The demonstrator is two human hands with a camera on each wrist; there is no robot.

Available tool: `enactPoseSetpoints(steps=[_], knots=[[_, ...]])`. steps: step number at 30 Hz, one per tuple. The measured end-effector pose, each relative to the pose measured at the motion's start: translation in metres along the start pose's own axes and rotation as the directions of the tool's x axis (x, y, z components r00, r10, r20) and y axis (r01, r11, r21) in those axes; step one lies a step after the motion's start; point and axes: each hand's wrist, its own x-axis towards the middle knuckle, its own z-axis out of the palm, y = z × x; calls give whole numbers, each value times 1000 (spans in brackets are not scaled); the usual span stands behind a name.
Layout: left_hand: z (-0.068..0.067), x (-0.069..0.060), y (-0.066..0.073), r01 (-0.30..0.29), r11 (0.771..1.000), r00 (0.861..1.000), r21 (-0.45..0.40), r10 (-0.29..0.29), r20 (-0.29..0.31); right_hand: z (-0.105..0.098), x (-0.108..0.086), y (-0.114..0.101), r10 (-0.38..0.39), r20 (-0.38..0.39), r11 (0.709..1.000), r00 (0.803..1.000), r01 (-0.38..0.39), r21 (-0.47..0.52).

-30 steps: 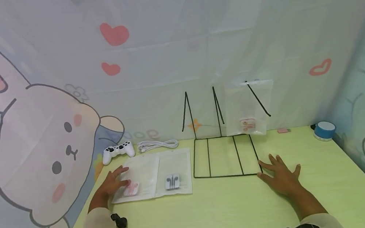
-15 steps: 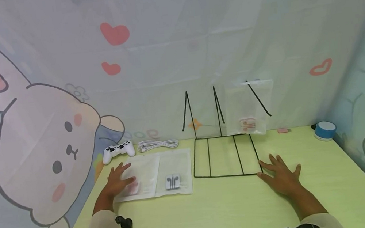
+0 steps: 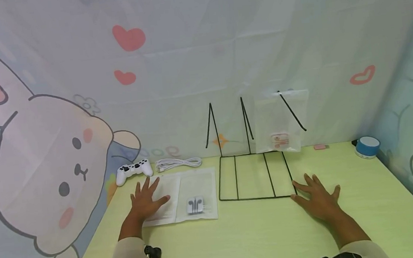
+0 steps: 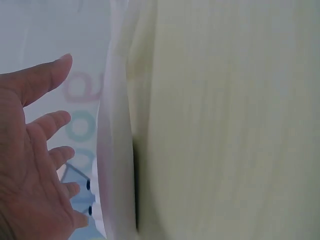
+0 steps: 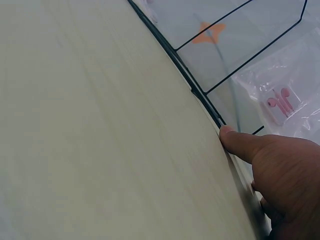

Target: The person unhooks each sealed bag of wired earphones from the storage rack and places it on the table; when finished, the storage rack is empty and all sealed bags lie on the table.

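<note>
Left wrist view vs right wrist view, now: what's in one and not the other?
Left wrist only: the left hand, fingers spread; a sliver of the white game controller; the lettering on the wall.

Right wrist only: the right hand, thumb at the black wire rack; the rack itself; pink earphones in a clear bag; the orange star print.

Both: the pale tabletop and parts of the printed backdrop.

Left hand [image 3: 145, 203] moved rightward over left bag [image 3: 170, 185], pink case (partly visible earlier) hidden
</note>
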Motion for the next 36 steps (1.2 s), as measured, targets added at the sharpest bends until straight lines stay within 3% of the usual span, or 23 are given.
enactPoseSetpoints(steps=[14,24,36], knots=[[23,-2,60,-15,992,999,122,20,-36,-3,0,-2,5,3,1000,1000,-5,-6],[41,-2,98,2,992,1000,126,2,-27,-2,0,-3,5,7,1000,1000,-5,-5],[63,2,139,-63,989,996,135,70,-46,-3,1,-5,6,17,1000,1000,-6,5]])
